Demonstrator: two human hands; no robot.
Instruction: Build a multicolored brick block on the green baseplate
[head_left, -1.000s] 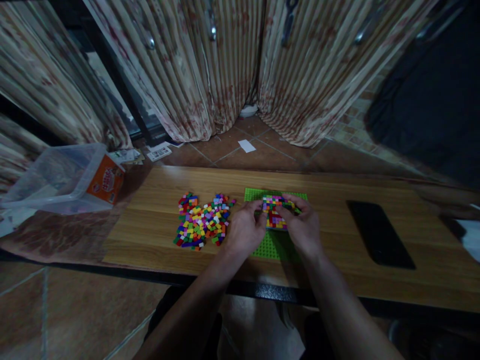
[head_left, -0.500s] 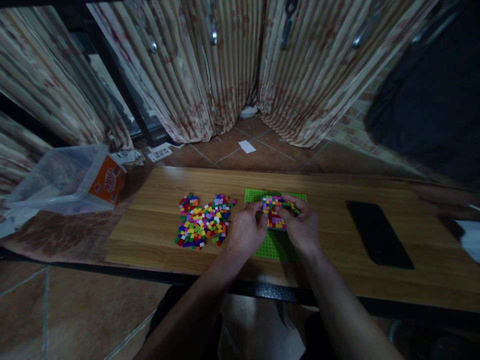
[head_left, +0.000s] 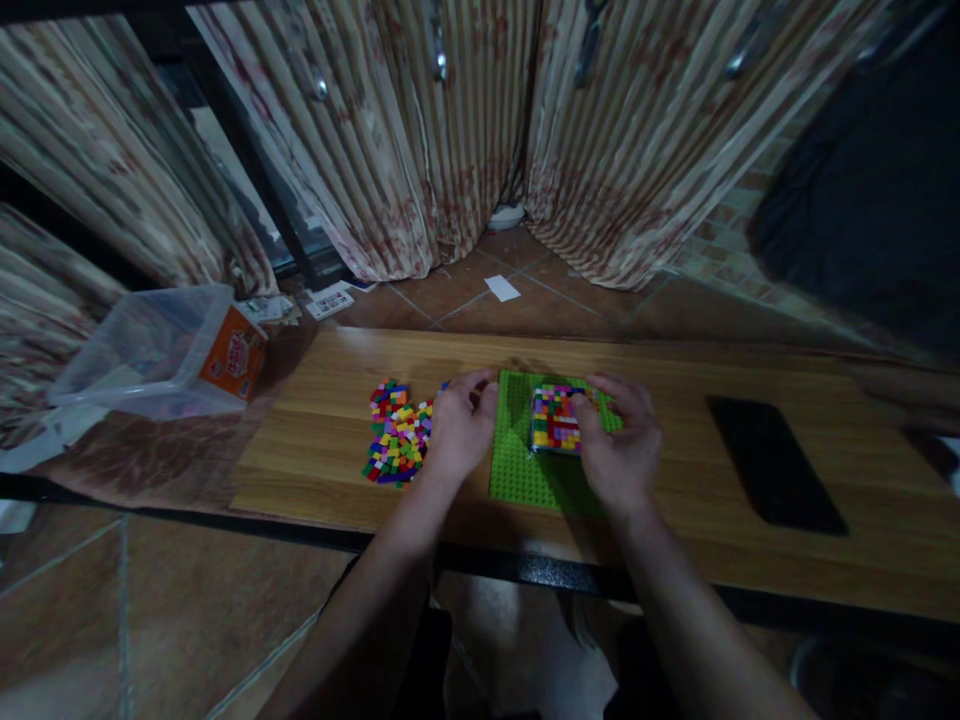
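Green baseplate [head_left: 517, 475] beneath right hand [head_left: 619, 445], clamped round multicoloured brick block [head_left: 555, 418]; left hand [head_left: 459, 425] just beside, curled over loose bricks [head_left: 394, 440], grip impossible to tell.

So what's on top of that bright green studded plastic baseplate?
A square patch of small multicoloured bricks, near its far right corner. The right hand covers the patch's right edge and the plate beneath.

I see the green baseplate [head_left: 517, 475] flat on the counter [head_left: 675, 520]. My right grip [head_left: 619, 445] pinches the right edge of the multicoloured brick panel [head_left: 553, 420] lying on that baseplate. My left grip [head_left: 459, 425] rests just left of the baseplate, curled over the loose brick pile [head_left: 394, 440]. A dark phone [head_left: 776, 465] lies well right of the baseplate.
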